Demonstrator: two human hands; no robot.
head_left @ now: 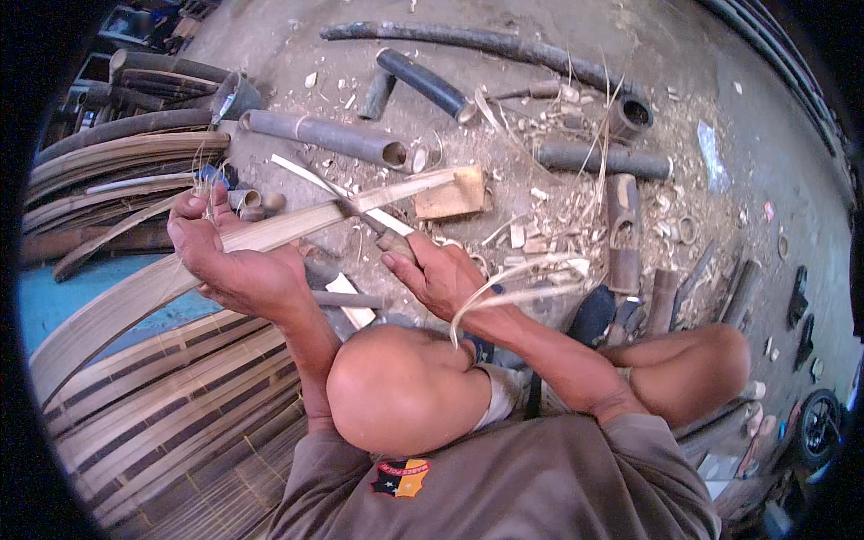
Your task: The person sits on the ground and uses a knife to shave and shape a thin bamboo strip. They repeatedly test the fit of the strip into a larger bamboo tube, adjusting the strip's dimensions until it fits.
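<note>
A long, pale bamboo strip (pixel 310 220) runs from the lower left up to a small wooden block (pixel 454 198) on the ground, its far end over the block. My left hand (pixel 243 265) is closed around the strip, its fingers curled upward. Thin fibres stand up by those fingers. My right hand (pixel 441 274) grips the wooden handle of a knife (pixel 390 241). The dark blade lies across the strip, between my left hand and the block. A narrow whitish sliver (pixel 297 168) crosses near the blade. Thin curled shavings (pixel 517 292) hang over my right forearm.
Bundled bamboo strips (pixel 135 153) lie at the left, with a slatted bamboo mat (pixel 180 405) below. Cut bamboo tubes (pixel 328 138), a long dark pole (pixel 486 40) and scattered chips cover the ground ahead. Beyond my bent right knee stands a small wheel (pixel 819 423).
</note>
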